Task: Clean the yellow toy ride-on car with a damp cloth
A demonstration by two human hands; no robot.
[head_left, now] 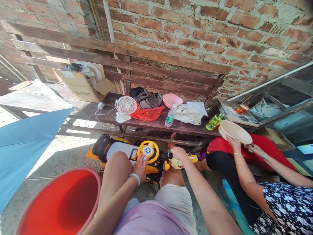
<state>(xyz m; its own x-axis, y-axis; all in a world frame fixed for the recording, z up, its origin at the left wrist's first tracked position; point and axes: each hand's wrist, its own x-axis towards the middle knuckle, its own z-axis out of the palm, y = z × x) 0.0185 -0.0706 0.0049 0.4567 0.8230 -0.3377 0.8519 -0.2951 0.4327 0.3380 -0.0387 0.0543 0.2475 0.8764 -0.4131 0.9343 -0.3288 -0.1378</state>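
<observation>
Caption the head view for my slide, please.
Left hand on the yellow steering wheel of a ride-on toy car, right hand gripping a pale yellow object.

Rough red brick wall (220, 32) at far side, dark slatted wooden bench (176, 75) before it, sunlit concrete floor (68, 153) near left.

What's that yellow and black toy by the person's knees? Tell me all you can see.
It is a child's ride-on toy car of yellow and black plastic, with a white top panel and a yellow steering wheel with a silver hub. It stands on the concrete floor by a wooden bench; the person's left hand rests on it beside the wheel.
</observation>
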